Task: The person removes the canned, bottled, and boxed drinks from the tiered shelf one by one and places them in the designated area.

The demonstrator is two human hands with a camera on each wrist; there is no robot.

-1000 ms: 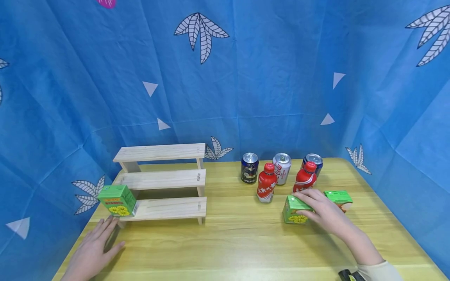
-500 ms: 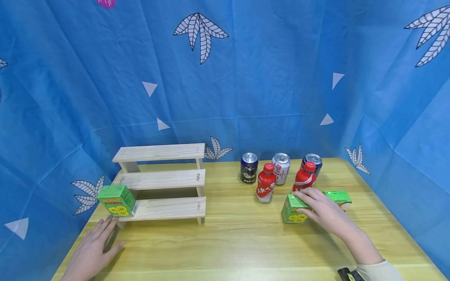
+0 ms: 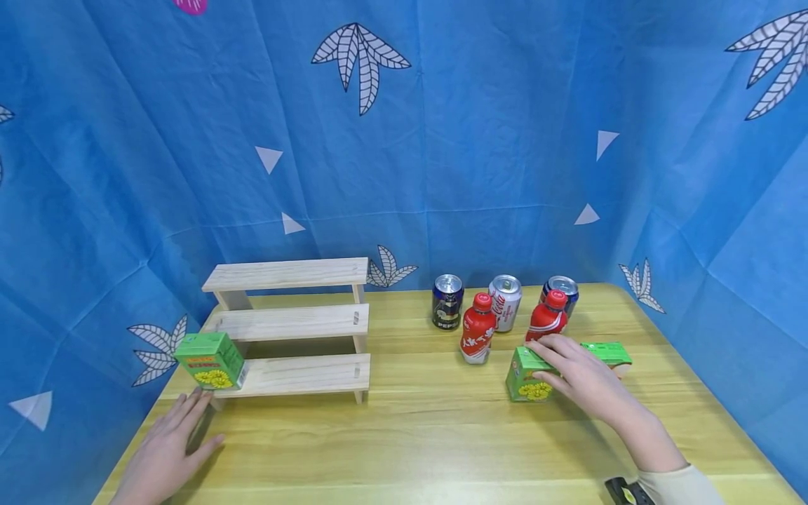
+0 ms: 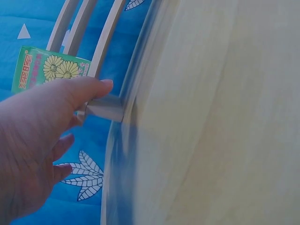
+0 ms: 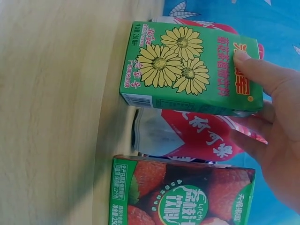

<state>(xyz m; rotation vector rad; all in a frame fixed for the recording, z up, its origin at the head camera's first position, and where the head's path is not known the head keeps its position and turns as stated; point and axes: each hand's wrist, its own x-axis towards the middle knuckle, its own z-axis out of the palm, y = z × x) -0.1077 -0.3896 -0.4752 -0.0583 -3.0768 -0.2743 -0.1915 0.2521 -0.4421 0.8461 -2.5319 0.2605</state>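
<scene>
My right hand (image 3: 581, 375) grips the top of a green chrysanthemum drink carton (image 3: 530, 386), its thumb on the flowered front and its fingers behind, as the right wrist view shows. The carton (image 5: 187, 70) stands upright at the table. To its right is a green litchi drink carton (image 5: 183, 197), partly behind the hand in the head view. On the left, my left hand (image 3: 165, 449) rests with extended fingers by the front left corner of a three-step wooden shelf (image 3: 303, 375). Another chrysanthemum drink carton (image 3: 211, 361) stands on the lowest step, just beyond those fingertips.
Two red bottles (image 3: 478, 330) stand behind the gripped carton, one directly behind it. Farther back are a dark Pepsi can (image 3: 447, 305), a white Coca-Cola can (image 3: 507, 301) and a blue can (image 3: 564, 286). A blue patterned curtain (image 3: 505, 140) encloses the wooden table (image 3: 391, 449).
</scene>
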